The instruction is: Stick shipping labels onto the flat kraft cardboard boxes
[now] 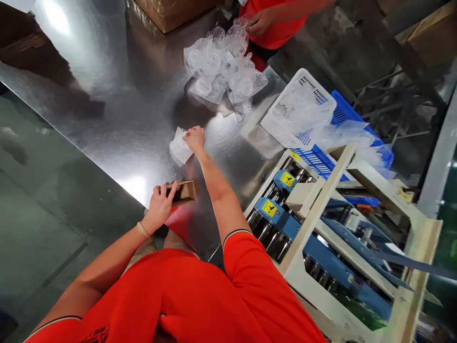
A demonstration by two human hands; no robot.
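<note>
My left hand (159,206) grips a small open cardboard box (185,191) near the front edge of the metal table (143,90). Its fingers lie over the box's left end, and the opening faces up with a dark inside. Just beyond it, my right hand (195,139) pinches the right side of a bubble-wrapped packet (179,146). The packet is whitish and rests on or just above the table; I cannot tell which. What the wrap contains is hidden.
Several bubble-wrapped items (224,66) lie heaped at the back, where a co-worker's hand (260,23) touches them. A white basket (300,109) and a blue crate (317,159) hold clear bags at right. A roller machine (285,209) borders the table. A carton (167,12) stands behind.
</note>
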